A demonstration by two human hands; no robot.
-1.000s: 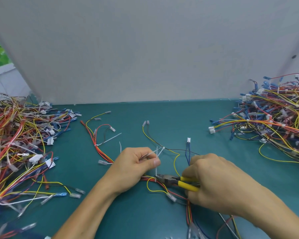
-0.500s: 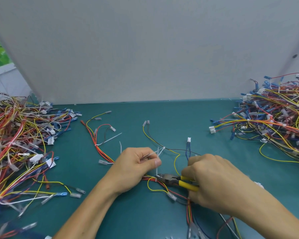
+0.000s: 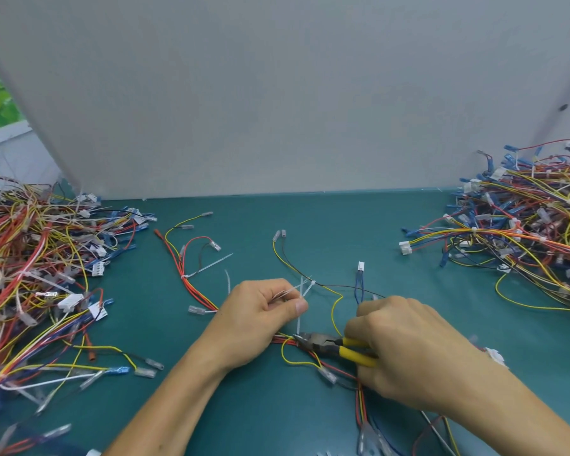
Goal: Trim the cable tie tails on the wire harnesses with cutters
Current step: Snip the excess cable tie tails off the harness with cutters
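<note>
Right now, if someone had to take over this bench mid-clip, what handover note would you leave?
Left hand: pinches white tie tails above the harness on the mat.
Right hand: grips the yellow-handled cutters, nose at the base of one upright tail.
Done: cannot tell which ties are already cut.
Left: snip this tail; a second harness beside the left hand shows a long uncut tail. A left pile and a right pile of harnesses flank the mat.

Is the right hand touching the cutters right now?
Touching: the head view shows the right hand wrapped round the cutters' yellow handles, which disappear into its grip.
</note>
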